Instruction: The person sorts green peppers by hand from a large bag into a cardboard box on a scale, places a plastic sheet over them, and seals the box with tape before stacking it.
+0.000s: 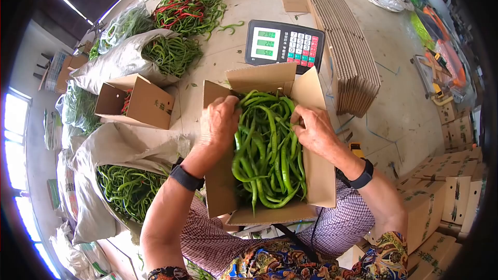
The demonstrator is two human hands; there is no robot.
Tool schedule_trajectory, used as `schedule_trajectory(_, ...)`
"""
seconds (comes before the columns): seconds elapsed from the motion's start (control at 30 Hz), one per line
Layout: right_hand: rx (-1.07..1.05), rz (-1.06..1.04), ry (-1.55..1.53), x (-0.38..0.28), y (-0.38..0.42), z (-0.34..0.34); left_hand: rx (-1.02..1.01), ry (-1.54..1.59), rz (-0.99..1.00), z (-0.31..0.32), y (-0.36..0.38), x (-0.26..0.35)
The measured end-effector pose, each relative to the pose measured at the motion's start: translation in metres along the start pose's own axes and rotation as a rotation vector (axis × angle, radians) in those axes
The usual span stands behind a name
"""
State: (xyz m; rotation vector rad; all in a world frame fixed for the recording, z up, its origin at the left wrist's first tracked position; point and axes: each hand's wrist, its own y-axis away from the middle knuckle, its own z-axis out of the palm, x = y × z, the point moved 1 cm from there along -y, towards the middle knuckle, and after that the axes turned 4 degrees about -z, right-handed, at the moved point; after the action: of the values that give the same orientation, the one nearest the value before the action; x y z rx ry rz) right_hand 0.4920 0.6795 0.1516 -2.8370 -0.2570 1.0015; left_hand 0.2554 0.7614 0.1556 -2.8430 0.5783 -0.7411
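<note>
An open cardboard box (314,176) rests on a scale in front of me, packed with long green peppers (267,155). My left hand (219,122) presses on the peppers at the box's left side, fingers curled over them. At the right side, my right hand (311,127) grips a few peppers with the fingers closed around them. Both wrists wear black bands. The scale's display and keypad (284,44) shows green digits just beyond the box.
A sack of green peppers (127,189) lies open at my left, another sack (171,54) farther back, and loose green and red peppers (189,10) beyond it. A small open carton (140,103) sits left. Flattened cartons (345,46) stack right; printed boxes (446,202) at lower right.
</note>
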Motion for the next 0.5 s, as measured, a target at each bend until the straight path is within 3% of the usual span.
schedule_trajectory(0.07,0.062,-0.024,-0.086,0.004,-0.003,0.004,-0.081,-0.142,-0.037,0.003,-0.007,-0.002)
schedule_trajectory(0.13,0.029,-0.052,0.135,0.010,-0.006,0.015,-0.208,-0.355,-0.074,0.019,-0.011,-0.015)
schedule_trajectory(0.17,-0.207,-0.011,0.259,0.011,-0.009,0.018,-0.203,-0.354,-0.076,0.023,-0.012,-0.017)
schedule_trajectory(0.37,-0.236,0.031,0.150,-0.009,-0.001,-0.003,-0.255,-0.391,0.015,0.030,-0.014,0.005)
schedule_trajectory(0.47,-0.491,-0.028,0.537,-0.006,0.004,0.009,-0.281,-0.438,0.027,0.045,-0.015,-0.004)
schedule_trajectory(0.5,-0.450,-0.077,0.574,-0.009,0.007,0.012,-0.304,-0.450,0.028,0.048,-0.011,-0.004)
